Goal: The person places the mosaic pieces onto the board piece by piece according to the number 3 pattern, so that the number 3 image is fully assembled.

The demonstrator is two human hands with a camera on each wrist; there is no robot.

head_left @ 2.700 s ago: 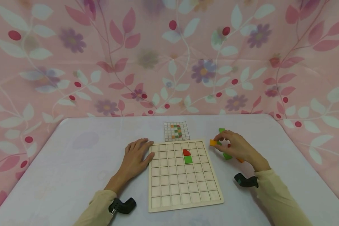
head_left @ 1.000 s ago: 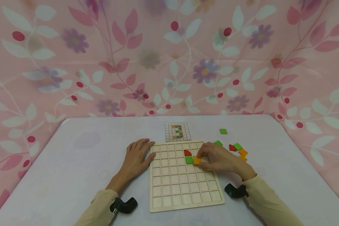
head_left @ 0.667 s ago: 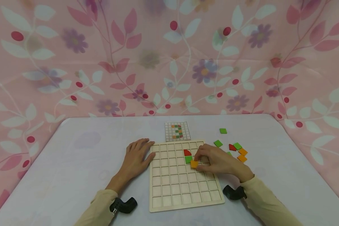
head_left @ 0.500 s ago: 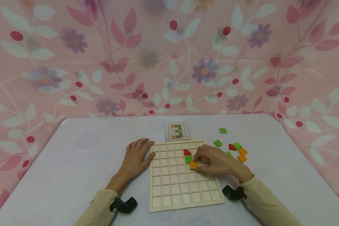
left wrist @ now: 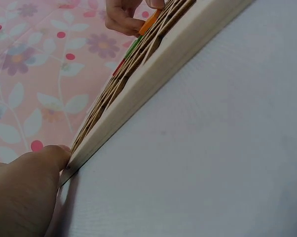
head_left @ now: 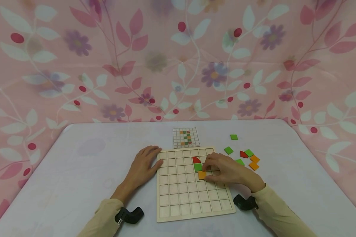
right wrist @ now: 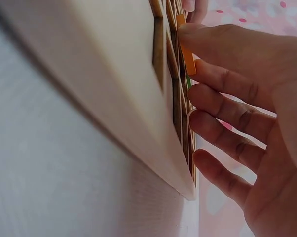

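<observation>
Pinching an orange tile (head_left: 202,175), the right hand (head_left: 226,169) held it at the grid board (head_left: 184,199), 6 o'clock of the green tile (head_left: 197,167). Left hand (head_left: 143,164), fingers extended, thumb apart, touched the board's 10 o'clock edge. Pattern card (head_left: 186,138) lay at 12, loose tiles (head_left: 249,152) at 2.

number: coloured cells (head_left: 189,137) shaped like a 3 | on: grid card (head_left: 185,138) | lettering: none readable

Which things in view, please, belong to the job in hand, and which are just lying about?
Likely the job: orange tile in the right hand; grid board; its red tile; its green tile; loose tiles; pattern card.
Likely surroundings: floral backdrop; wrist devices.
</observation>
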